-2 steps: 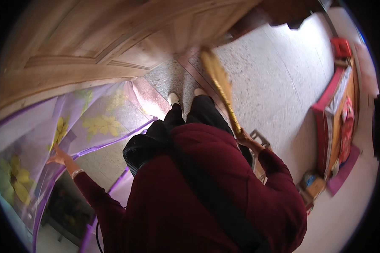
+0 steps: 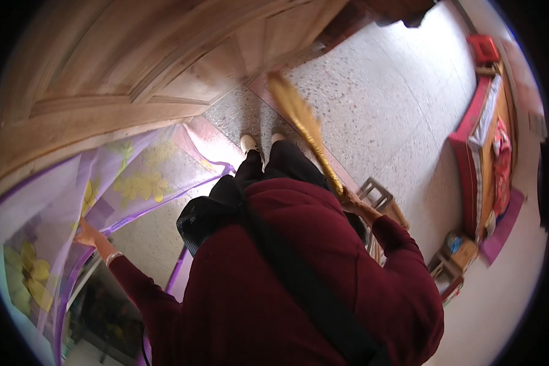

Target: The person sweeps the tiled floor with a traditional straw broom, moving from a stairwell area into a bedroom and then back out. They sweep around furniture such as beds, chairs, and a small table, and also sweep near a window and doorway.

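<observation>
One broom [image 2: 311,138] is slanting forward-left from the gripping right hand [image 2: 352,201], bristles [image 2: 287,97] leading; left hand [image 2: 89,235] is touching netting [image 2: 141,186], grip unclear.

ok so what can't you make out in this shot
All in the head view:
Broom: its brush end is blurred.
Broom's handle end: hidden by the right hand's grip.
Wooden stool: partly hidden behind the right forearm.
Left hand's grip: too small to tell whether it pinches or pushes the sheer curtain.
Dark brown furniture: cut off by the upper edge.
</observation>
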`<control>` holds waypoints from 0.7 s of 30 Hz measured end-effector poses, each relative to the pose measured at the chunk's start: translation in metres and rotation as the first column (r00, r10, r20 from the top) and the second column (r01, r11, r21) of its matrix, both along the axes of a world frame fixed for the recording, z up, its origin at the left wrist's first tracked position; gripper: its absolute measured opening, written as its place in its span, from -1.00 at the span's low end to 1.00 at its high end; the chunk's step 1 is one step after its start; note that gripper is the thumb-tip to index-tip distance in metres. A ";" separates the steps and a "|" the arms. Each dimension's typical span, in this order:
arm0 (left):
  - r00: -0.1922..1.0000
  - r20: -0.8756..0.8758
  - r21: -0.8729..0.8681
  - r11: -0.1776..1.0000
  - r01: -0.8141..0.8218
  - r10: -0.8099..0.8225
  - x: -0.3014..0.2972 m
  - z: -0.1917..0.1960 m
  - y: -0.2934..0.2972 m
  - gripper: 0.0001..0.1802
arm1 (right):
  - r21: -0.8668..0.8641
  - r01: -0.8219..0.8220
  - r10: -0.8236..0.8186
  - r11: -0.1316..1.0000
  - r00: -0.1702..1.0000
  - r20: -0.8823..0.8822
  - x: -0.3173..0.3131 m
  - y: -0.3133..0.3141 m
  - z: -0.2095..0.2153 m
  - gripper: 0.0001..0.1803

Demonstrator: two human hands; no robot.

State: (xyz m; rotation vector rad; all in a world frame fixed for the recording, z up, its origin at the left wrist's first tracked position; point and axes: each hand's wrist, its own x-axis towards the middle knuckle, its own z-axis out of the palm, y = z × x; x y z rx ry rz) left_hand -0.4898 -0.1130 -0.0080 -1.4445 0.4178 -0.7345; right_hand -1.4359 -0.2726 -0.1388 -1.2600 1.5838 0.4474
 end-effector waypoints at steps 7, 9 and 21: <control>0.938 -0.322 -0.210 0.976 0.059 -0.126 -0.049 0.053 -0.105 -0.56 | 0.150 0.324 -0.329 0.934 0.944 0.010 0.019 0.043 0.101 -0.01; 0.904 -0.286 -0.318 0.922 0.222 -0.317 0.000 0.040 -0.090 -0.58 | 0.026 0.507 -0.507 0.862 0.855 0.110 0.009 0.072 0.084 0.05; 0.594 -0.261 -0.938 0.344 0.028 -0.761 -0.009 0.054 -0.109 -0.62 | -0.004 0.948 -0.946 0.319 0.319 -0.051 -0.035 0.090 -0.039 -0.78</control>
